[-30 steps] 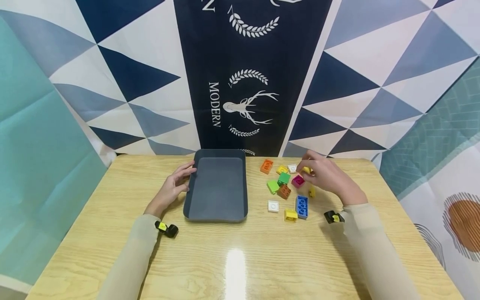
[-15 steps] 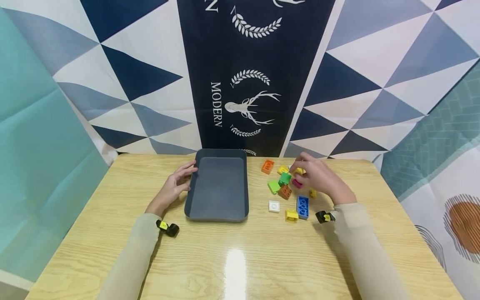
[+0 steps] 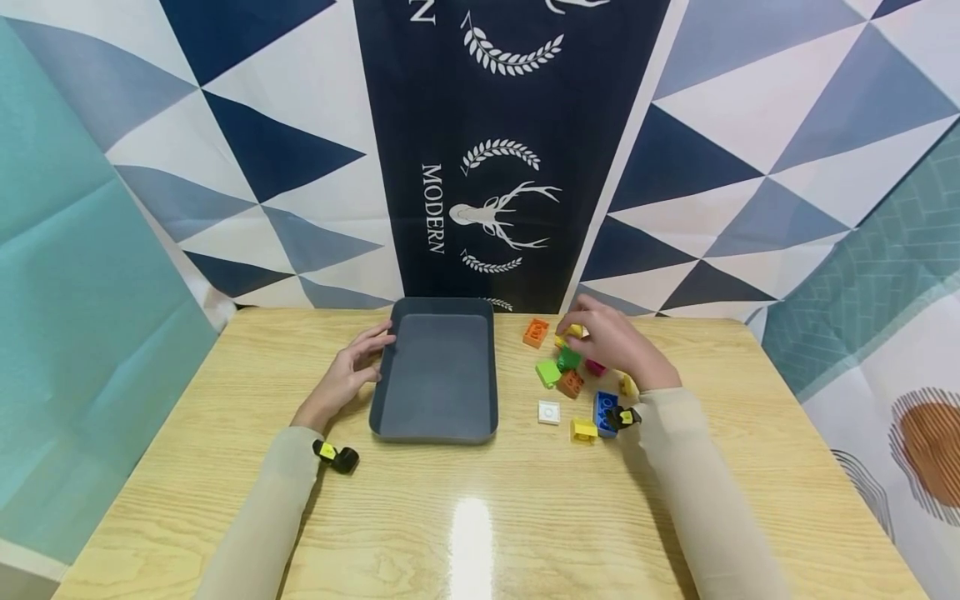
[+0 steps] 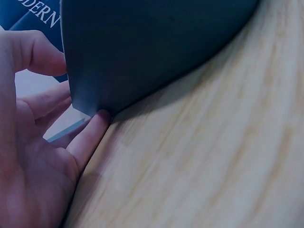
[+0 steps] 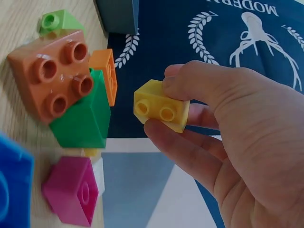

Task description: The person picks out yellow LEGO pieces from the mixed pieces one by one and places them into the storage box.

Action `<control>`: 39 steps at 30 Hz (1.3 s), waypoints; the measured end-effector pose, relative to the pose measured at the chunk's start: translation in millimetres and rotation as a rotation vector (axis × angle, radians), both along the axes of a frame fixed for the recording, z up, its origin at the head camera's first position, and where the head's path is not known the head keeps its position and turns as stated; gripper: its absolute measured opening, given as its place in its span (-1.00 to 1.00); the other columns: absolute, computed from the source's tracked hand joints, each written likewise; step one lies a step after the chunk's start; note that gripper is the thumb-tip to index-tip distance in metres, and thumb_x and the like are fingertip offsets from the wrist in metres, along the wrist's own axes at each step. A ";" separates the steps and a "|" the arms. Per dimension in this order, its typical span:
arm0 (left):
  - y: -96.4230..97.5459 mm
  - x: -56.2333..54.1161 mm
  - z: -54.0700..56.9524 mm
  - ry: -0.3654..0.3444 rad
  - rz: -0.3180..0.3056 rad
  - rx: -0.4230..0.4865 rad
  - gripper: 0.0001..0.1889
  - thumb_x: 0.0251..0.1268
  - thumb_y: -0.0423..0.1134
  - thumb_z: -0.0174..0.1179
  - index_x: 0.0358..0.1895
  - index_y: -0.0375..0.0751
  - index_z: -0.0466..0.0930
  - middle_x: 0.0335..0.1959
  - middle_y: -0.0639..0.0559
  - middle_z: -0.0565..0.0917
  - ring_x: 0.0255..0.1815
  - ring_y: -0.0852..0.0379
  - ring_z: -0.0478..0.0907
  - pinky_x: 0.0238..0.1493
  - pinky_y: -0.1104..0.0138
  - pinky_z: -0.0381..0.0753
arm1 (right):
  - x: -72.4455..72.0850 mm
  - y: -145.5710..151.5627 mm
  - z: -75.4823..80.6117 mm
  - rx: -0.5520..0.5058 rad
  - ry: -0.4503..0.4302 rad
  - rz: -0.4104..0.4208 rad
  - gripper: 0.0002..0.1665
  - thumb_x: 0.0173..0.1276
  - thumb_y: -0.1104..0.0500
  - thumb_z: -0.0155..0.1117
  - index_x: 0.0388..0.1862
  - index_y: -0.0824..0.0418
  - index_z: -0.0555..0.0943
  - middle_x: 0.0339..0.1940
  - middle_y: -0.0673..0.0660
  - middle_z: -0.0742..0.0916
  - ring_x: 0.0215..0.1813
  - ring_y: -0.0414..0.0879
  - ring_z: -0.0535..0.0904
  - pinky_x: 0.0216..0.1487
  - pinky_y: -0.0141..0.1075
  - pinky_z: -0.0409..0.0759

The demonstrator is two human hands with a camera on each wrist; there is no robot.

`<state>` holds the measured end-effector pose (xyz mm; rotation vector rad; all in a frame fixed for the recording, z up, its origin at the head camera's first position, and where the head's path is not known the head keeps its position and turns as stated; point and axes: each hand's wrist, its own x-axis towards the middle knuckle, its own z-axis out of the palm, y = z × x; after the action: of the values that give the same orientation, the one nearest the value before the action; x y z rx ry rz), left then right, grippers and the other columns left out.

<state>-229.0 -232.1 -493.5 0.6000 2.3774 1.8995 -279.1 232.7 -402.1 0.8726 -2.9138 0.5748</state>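
My left hand [image 3: 341, 379] rests against the left side of a dark grey tray [image 3: 442, 440], its fingertips at the rim. In the left wrist view the fingers and thumb touch the tray's outer wall [image 4: 142, 42]. Above the back of a scatter of toy building bricks, my right hand [image 3: 611, 337] pinches a yellow brick [image 5: 159, 104] between thumb and fingers. Its two studs face the camera in the right wrist view. Below it sit a green brick [image 5: 85, 121], a brown brick [image 5: 52, 71] and a magenta brick [image 5: 71, 190].
Between tray and right arm lie an orange brick [image 3: 536, 332], a lime brick [image 3: 548, 372], a white tile [image 3: 549, 412], another yellow brick [image 3: 582, 431] and a blue brick [image 3: 604, 408] partly behind the wrist camera. A patterned cloth [image 3: 480, 275] hangs behind the table [image 3: 360, 533].
My right hand has moved left across the bricks with the yellow brick held, now covering the white piece at the back. The left hand and tray have stayed in place.
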 end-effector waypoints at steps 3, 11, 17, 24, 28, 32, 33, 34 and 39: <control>-0.2 0.6 -0.2 -0.002 0.002 -0.006 -0.31 0.36 -0.67 0.01 0.60 -0.63 0.38 0.87 -0.38 0.12 0.80 -0.48 0.20 0.28 0.64 0.50 | -5.0 -4.4 -3.2 -0.013 -0.016 0.000 -0.79 0.51 0.31 0.48 0.05 0.25 0.89 0.10 0.25 0.75 0.04 0.14 0.69 0.17 0.08 0.76; 0.1 -0.1 -0.2 0.004 0.002 -0.006 -0.33 0.37 -0.68 0.00 0.60 -0.63 0.39 0.87 -0.37 0.13 0.81 -0.47 0.19 0.29 0.62 0.51 | -12.1 -13.3 -9.8 -0.033 -0.016 0.007 -0.80 0.50 0.30 0.48 0.04 0.25 0.89 0.10 0.26 0.74 0.00 0.14 0.68 0.14 0.08 0.74; 0.3 -0.5 -0.1 0.007 0.001 -0.008 -0.31 0.35 -0.68 0.01 0.60 -0.62 0.39 0.87 -0.36 0.13 0.84 -0.44 0.16 0.44 0.66 0.40 | -14.0 -20.6 -9.2 -0.039 -0.025 0.002 -0.79 0.51 0.29 0.47 0.05 0.24 0.89 0.12 0.24 0.73 0.02 0.14 0.68 0.16 0.07 0.74; 0.3 -0.2 -0.1 0.005 -0.003 0.002 -0.31 0.35 -0.69 0.01 0.60 -0.63 0.38 0.87 -0.38 0.13 0.83 -0.45 0.16 0.41 0.67 0.42 | -17.6 -33.1 -6.0 -0.059 -0.054 -0.009 -0.80 0.54 0.27 0.44 0.04 0.20 0.89 0.14 0.23 0.71 0.06 0.17 0.64 0.18 0.06 0.69; -1.1 0.4 -0.7 0.001 -0.001 0.001 -0.31 0.35 -0.68 0.01 0.60 -0.62 0.39 0.88 -0.37 0.12 0.84 -0.44 0.14 0.45 0.68 0.39 | -21.2 -43.0 -7.4 -0.080 -0.063 0.004 -0.79 0.54 0.27 0.43 0.05 0.20 0.89 0.13 0.22 0.71 0.03 0.16 0.63 0.14 0.03 0.66; -2.0 0.2 -1.3 0.001 -0.001 0.000 -0.31 0.36 -0.68 0.01 0.61 -0.62 0.39 0.88 -0.36 0.12 0.84 -0.44 0.14 0.44 0.68 0.39 | -24.7 -52.9 -10.1 -0.105 -0.063 0.014 -0.78 0.55 0.27 0.42 0.06 0.23 0.89 0.12 0.23 0.71 0.01 0.16 0.63 0.14 0.02 0.64; -2.2 0.0 -1.5 0.003 -0.001 0.000 -0.31 0.36 -0.67 0.01 0.61 -0.61 0.39 0.88 -0.36 0.12 0.84 -0.44 0.14 0.45 0.68 0.39 | -25.2 -55.1 -10.6 -0.114 -0.067 0.012 -0.78 0.55 0.27 0.42 0.07 0.23 0.89 0.12 0.22 0.71 0.02 0.16 0.62 0.16 0.03 0.63; -2.3 -0.2 -1.8 0.003 -0.001 0.000 -0.31 0.36 -0.67 0.01 0.61 -0.61 0.39 0.88 -0.36 0.12 0.84 -0.44 0.15 0.44 0.67 0.39 | -25.6 -57.4 -10.7 -0.121 -0.069 0.009 -0.77 0.55 0.27 0.42 0.07 0.23 0.89 0.12 0.22 0.70 0.04 0.16 0.62 0.17 0.04 0.62; -2.5 -1.4 -2.9 0.003 0.000 0.000 -0.31 0.36 -0.67 0.02 0.61 -0.59 0.40 0.88 -0.34 0.13 0.83 -0.43 0.16 0.43 0.64 0.41 | -27.1 -68.0 -10.1 -0.147 -0.074 0.004 -0.76 0.58 0.26 0.40 0.10 0.22 0.89 0.14 0.19 0.68 0.08 0.14 0.62 0.21 0.04 0.65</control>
<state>-230.4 -234.5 -496.4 0.6027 2.3790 1.9002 -306.2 164.7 -412.2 0.8572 -2.8889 0.8269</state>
